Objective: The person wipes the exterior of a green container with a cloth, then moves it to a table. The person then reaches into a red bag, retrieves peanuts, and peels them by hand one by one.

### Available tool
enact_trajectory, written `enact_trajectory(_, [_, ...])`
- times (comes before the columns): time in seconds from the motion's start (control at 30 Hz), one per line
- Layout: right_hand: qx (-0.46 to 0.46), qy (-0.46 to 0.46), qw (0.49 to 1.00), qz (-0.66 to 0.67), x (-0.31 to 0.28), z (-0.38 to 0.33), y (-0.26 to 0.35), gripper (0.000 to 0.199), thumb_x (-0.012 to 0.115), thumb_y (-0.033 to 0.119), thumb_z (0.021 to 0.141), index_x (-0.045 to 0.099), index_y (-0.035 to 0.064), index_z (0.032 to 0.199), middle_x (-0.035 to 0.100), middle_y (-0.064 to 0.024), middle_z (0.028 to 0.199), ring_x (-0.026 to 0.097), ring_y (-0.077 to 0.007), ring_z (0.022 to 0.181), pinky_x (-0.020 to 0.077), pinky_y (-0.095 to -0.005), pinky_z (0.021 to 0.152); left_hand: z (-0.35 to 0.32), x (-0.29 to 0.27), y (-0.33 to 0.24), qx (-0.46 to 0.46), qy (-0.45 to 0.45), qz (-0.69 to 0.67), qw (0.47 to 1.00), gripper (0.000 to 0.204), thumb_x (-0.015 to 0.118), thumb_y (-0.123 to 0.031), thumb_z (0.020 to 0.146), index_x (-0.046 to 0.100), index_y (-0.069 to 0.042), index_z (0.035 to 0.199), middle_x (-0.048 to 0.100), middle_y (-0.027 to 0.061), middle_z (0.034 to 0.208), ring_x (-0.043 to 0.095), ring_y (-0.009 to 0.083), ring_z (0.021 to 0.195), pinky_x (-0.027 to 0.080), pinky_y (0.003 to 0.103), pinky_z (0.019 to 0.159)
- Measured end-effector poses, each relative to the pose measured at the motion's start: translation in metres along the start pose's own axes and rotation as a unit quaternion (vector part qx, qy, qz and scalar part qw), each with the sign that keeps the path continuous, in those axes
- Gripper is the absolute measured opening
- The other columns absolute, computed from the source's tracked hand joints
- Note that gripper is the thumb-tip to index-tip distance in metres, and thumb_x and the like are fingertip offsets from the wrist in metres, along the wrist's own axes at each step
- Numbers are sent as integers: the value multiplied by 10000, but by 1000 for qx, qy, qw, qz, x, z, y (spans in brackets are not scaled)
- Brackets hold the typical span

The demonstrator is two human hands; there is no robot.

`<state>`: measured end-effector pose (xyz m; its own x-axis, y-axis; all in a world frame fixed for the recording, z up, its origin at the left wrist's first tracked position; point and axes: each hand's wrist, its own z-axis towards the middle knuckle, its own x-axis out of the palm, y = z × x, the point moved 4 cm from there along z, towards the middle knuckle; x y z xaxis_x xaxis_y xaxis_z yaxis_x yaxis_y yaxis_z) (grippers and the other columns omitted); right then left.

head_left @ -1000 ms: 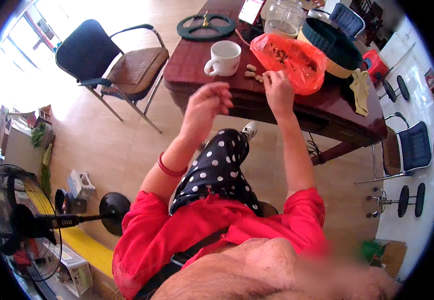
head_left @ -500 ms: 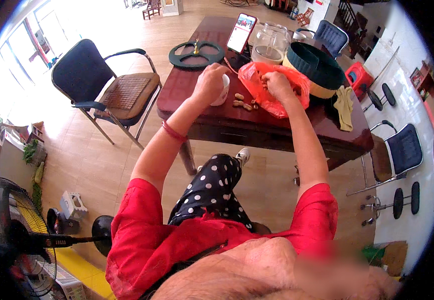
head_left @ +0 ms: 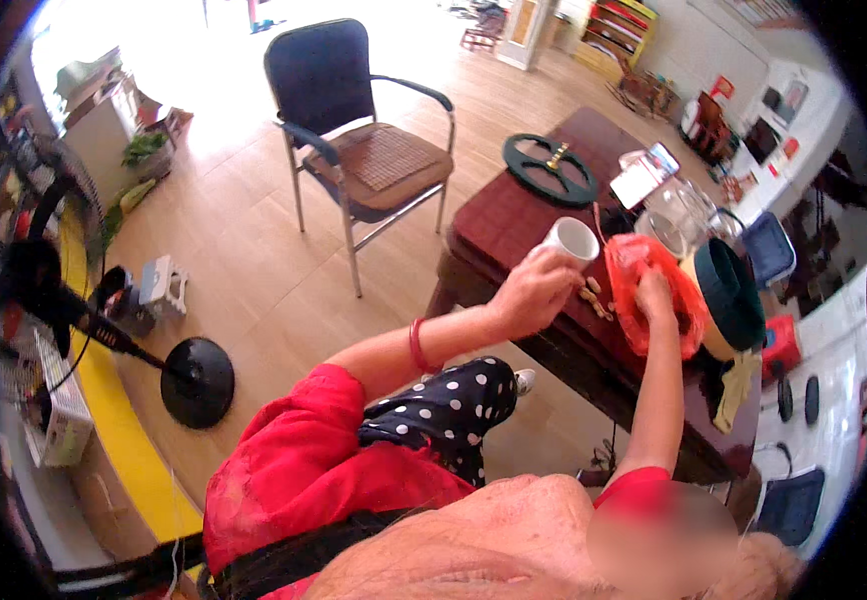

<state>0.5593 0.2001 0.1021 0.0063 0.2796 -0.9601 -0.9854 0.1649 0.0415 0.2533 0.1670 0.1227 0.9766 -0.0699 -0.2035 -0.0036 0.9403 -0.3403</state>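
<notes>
A white cup (head_left: 576, 240) is gripped in my left hand (head_left: 539, 290), tilted a little, with its rim facing up and away. The hand is at the table's near edge, above the polished red-brown wood. My right hand (head_left: 654, 292) reaches into an open red plastic bag (head_left: 689, 325); its fingers are curled and partly hidden there, so what they hold cannot be made out. Several peanuts in their shells (head_left: 595, 298) lie on the table between the cup and the bag.
On the table (head_left: 504, 225) are a dark green round divided frame (head_left: 524, 178), a propped phone (head_left: 644, 178), a glass jug (head_left: 676, 215), a dark green round container (head_left: 732, 290) and a yellowish cloth (head_left: 732, 392). A chair (head_left: 384, 160) stands left; a fan (head_left: 104, 320) is nearer.
My view has swung left, shifting the table rightward in the picture. The left hand has lifted the cup off the table and brought it toward the near edge. My right hand stays at the bag.
</notes>
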Motion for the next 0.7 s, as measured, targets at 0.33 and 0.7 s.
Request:
enact_trajectory(0.33, [-25,-27,998,-50,22,11,-20,216,513,-11,733,589,-56,930,568,-284,939,577,-425,869,476,-465,777,-134,-37,-10,-214,76,-59,972,62,603,-31,770,625,-38,828,594,116,889,571,294,869,478,360,744])
enact_trajectory(0.7, [-34,-58,997,-27,10,-1,-8,191,467,-17,746,606,-28,877,580,-282,822,579,-435,804,464,-490,726,-166,-63,-8,-247,86,-53,964,53,600,-59,791,627,-38,831,605,108,859,589,288,841,479,357,726])
